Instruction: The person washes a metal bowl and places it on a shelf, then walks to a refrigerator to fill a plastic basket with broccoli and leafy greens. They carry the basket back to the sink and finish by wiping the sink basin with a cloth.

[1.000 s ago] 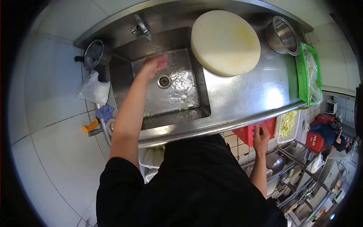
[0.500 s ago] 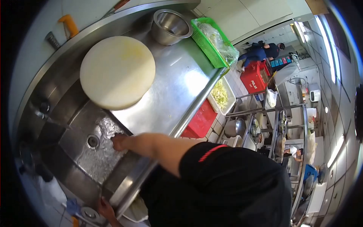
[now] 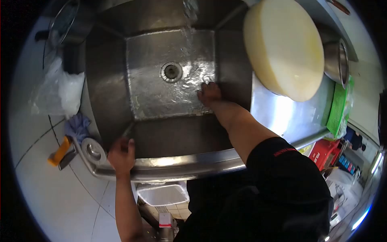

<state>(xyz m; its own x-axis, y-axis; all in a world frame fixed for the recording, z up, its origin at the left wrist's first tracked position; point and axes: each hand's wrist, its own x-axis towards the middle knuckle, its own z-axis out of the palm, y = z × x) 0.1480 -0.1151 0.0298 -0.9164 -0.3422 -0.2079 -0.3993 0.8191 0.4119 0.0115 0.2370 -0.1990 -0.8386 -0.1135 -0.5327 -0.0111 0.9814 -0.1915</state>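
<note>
Reference point for all clock positions: the drain (image 3: 172, 72) in the floor of the steel sink (image 3: 179, 137). The sink contains shallow moving water (image 3: 192, 82), spread from 2 to 4 o'clock beside the drain; a falling stream (image 3: 188, 26) enters between 12 and 1 o'clock. The steel bowl (image 3: 333, 63) is tilted in view at 3 o'clock, its contents not visible. The green basket (image 3: 336, 109), between 3 and 4 o'clock, has clear plastic (image 3: 350, 94) at its outer side; other contents cannot be made out. The white container (image 3: 163, 194) is located at 6 o'clock, below the front rim. The round cutting board (image 3: 288, 50) rests toward 3 o'clock, on the steel surface (image 3: 264, 109) adjoining the sink. The white plastic bag (image 3: 66, 90) is at 9 o'clock, and the blue cloth (image 3: 78, 128) at 8 o'clock. The sink lies directly ahead of both hands, which are positioned well apart. The right hand (image 3: 209, 94) is inside it at 4 o'clock, fingers slightly spread at the water's edge; whether anything is under the palm cannot be determined. The left hand (image 3: 121, 156) is at 7 o'clock, over the front corner, thumb standing away from the blurred fingers.
</note>
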